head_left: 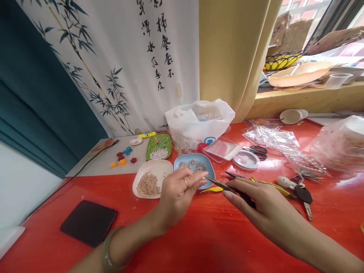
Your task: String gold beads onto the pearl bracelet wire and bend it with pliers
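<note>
My left hand (pixel 178 193) hovers over the red desk (pixel 199 242), thumb and forefinger pinched shut on something too tiny to make out, right at the near rim of the blue dish (pixel 182 161); my right hand (pixel 256 201) has its grip closed round a pair of fine pliers (pixel 224 185), tips pointing left and almost meeting those pinched fingers; white dish of beads (pixel 148 184) just left of the blue one, green dish (pixel 158 146) behind; black phone (pixel 88 222) near the desk's left edge; scissors (pixel 257 150) further back.
</note>
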A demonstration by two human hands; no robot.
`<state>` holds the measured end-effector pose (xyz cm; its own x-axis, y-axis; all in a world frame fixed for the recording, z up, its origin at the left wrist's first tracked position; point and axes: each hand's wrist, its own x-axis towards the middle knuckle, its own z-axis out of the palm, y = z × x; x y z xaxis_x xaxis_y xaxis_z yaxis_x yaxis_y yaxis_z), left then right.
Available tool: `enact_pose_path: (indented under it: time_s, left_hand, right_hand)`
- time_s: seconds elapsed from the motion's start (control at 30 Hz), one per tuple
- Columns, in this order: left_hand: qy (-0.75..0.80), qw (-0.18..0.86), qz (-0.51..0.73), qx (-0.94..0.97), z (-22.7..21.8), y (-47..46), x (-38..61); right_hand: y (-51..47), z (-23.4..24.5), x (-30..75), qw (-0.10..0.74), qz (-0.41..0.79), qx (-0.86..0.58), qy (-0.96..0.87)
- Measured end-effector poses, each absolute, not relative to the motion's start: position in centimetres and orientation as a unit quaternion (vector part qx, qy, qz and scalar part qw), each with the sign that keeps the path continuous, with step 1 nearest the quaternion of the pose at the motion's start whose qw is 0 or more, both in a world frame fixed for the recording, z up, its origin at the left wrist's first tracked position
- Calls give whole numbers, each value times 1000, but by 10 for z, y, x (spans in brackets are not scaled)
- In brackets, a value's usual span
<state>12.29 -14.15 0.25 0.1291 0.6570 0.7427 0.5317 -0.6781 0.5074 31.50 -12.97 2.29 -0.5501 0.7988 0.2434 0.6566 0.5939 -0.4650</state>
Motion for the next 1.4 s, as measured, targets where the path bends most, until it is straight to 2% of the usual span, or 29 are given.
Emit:
enact_pose_path:
  time_s: [0.57, 1.0, 1.1, 1.27, 1.4]
  left_hand:
    - [393, 68, 529, 749, 0, -141, 122]
    - [390, 83, 535, 744, -1, -141, 122]
    - [415, 116, 532, 729, 0, -143, 123]
    - [495, 234, 536, 642, 1, -145, 127]
    - [450, 229, 541, 672, 2, -143, 126]
  right_hand:
    - [-130, 24, 314, 183, 202, -435, -858]
    - [-131, 25, 316, 186, 201, -434, -858]
    - [-131, 25, 316, 192, 195, -431, -860]
    - [-130, 27, 316, 213, 184, -426, -860]
    - [-129, 27, 316, 211, 188, -431, -857]
